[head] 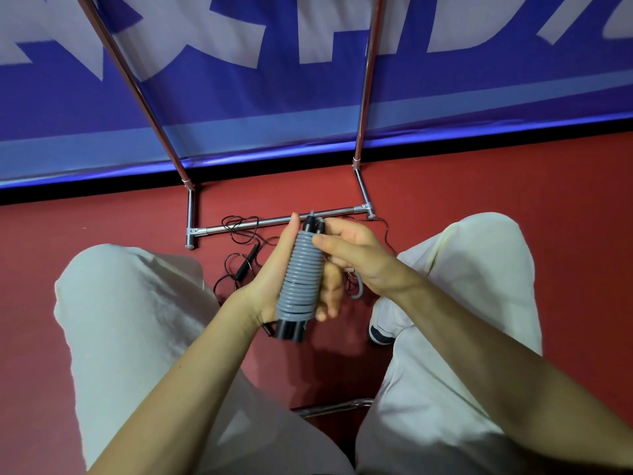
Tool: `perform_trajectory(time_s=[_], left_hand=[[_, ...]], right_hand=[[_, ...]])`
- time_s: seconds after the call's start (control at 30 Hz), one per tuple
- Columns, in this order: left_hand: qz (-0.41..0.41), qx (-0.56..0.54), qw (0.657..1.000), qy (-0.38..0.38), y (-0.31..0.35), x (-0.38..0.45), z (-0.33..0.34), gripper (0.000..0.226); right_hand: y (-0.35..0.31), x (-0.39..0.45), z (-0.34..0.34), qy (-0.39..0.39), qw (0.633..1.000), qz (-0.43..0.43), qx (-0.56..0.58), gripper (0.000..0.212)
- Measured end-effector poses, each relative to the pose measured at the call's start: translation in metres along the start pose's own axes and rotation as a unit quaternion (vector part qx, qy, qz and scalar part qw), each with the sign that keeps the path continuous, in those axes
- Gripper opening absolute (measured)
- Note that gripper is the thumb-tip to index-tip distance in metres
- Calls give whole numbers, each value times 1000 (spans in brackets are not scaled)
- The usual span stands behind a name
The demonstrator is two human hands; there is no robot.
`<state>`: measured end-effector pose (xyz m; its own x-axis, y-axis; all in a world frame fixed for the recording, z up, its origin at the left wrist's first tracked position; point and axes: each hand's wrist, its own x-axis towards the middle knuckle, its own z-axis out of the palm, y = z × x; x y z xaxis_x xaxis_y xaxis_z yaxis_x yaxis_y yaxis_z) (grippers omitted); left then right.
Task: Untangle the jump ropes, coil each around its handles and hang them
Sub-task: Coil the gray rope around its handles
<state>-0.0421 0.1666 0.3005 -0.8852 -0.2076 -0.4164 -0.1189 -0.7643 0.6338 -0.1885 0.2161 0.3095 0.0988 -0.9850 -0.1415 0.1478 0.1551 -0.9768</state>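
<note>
A grey jump rope (302, 275) is wound in tight turns around its two black handles, whose ends stick out at top and bottom. My left hand (274, 269) cradles this bundle from the left and below. My right hand (356, 255) presses on the upper coils, and a short loose loop of grey rope (359, 289) hangs under its palm. A thin black jump rope (239, 234) lies tangled on the red floor beyond my hands, one black handle (247, 262) showing.
A chrome rack stands ahead, its base bar (267, 221) on the floor and two uprights (368, 80) rising past a blue banner (308, 80). My knees in light trousers (137, 320) flank the hands. A shoe (380, 332) rests at the right.
</note>
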Motion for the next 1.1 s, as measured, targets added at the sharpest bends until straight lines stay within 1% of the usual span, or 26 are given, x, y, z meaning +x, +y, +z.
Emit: perform_trajectory(time_s=[0.07, 0.1, 0.17, 0.2, 0.27, 0.33, 0.43, 0.5, 0.57, 0.6, 0.73, 0.8, 0.83, 0.87, 0.9, 0.93, 0.97, 1.0, 1.03, 1.07, 1.1], left_hand=[[33, 44, 989, 136, 0, 5, -1, 88], [56, 91, 973, 206, 1, 6, 1, 84], [88, 198, 923, 320, 3, 7, 5, 73], [97, 236, 898, 358, 3, 8, 8, 66], [113, 279, 864, 404, 1, 9, 11, 53], [118, 278, 855, 421, 1, 9, 13, 47], [123, 235, 864, 427, 4, 5, 14, 53], [130, 198, 870, 432, 9, 0, 12, 60], [137, 190, 866, 442, 11, -3, 7, 60], [144, 190, 863, 446, 13, -5, 5, 59], [146, 174, 860, 456, 18, -7, 2, 58], [134, 150, 878, 434, 19, -10, 0, 60], [127, 130, 894, 410, 19, -10, -1, 61], [116, 106, 912, 378, 18, -11, -2, 61], [105, 78, 930, 343, 17, -11, -1, 62], [92, 49, 946, 307, 17, -11, 0, 63], [80, 22, 958, 273, 16, -10, 1, 65], [70, 0, 967, 244, 16, -9, 3, 65], [64, -18, 974, 217, 16, -8, 4, 66], [62, -34, 979, 193, 15, -8, 7, 65], [65, -50, 981, 173, 14, -7, 8, 64]], right_hand=[[2, 2, -2, 58, 997, -5, -41, 22], [2, 5, -2, 88, 994, -14, -66, 31], [5, 9, -1, 133, 986, -14, -100, 50], [9, 11, -2, 154, 982, -16, -112, 51], [13, 12, -4, 181, 973, -29, -138, 40], [10, 11, -3, 183, 970, -22, -156, 32], [1, 10, 1, 149, 976, 13, -156, 26], [-1, 11, -2, 126, 983, 44, -129, 32], [0, 10, -7, 99, 986, 69, -113, 40], [0, 9, -9, 87, 987, 72, -110, 40], [-1, 7, -10, 47, 994, 56, -83, 28], [-2, 7, -7, 49, 994, 37, -90, 22], [-2, 8, -7, 68, 990, 6, -121, 19], [0, 9, -8, 99, 975, -50, -191, 17], [3, 10, -10, 134, 936, -129, -297, 16], [7, 11, -14, 169, 870, -216, -409, 20], [11, 12, -18, 193, 798, -291, -491, 26], [12, 12, -21, 206, 740, -343, -541, 32], [12, 12, -23, 211, 705, -376, -563, 33], [11, 13, -23, 213, 683, -401, -572, 31], [11, 13, -22, 215, 671, -416, -575, 28]])
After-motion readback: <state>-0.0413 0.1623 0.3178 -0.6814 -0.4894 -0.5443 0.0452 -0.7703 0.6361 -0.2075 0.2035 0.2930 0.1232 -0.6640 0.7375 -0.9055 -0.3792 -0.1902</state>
